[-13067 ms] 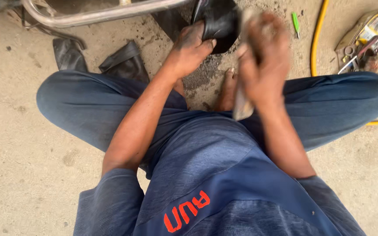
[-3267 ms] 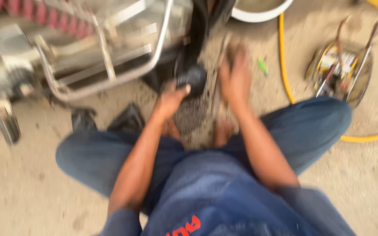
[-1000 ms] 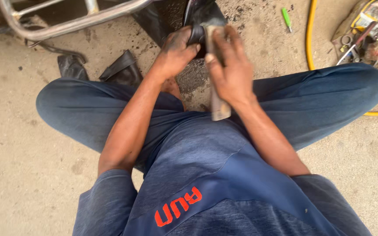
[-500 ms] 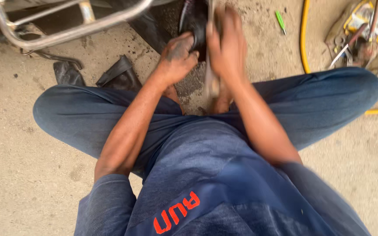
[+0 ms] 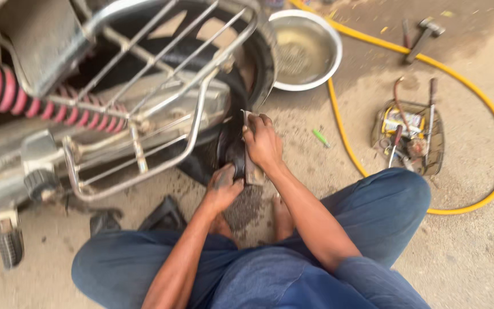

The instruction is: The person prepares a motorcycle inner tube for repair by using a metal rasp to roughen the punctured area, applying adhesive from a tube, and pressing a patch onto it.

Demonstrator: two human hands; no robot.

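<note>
Right hand [image 5: 263, 143]: palm down, fingers curled over a flat grey rasp-like tool [image 5: 251, 169], gripping it and pressing it against the black rubber inner tube [image 5: 231, 147]. The tool's lower end shows below the hand, next to the left thumb.

Left hand [image 5: 223, 186]: closed around the lower fold of the inner tube, thumb on top, holding the rubber from below. The two hands are just beside each other, with the tube between them.

Inner tube: a dark folded loop hanging out from the rear wheel [image 5: 255, 63] of a motorcycle, resting over a patch of dark grit on the concrete floor [image 5: 475, 246], directly ahead of the person's bare feet.

Person: seated low on the floor, knees spread, in blue trousers [image 5: 384, 212]; both forearms reach forward between the knees.

Motorcycle, upper left: chrome guard rail [image 5: 138, 109] over the wheel, pink coil spring shock absorber [image 5: 35, 103] behind it, a footpeg [image 5: 8, 243] at lower left. Black rubber scraps [image 5: 164, 214] lie on the floor beside the left knee.

Upper centre: a metal basin [image 5: 307, 48] holding cloudy water, just beside the tyre. A yellow hose [image 5: 487, 114] curves round a wire basket [image 5: 410, 137] of hand tools, right of the hands. A small green object [image 5: 320, 137] lies between hose and right hand. A hammer [image 5: 421, 37] lies near the top edge.
</note>
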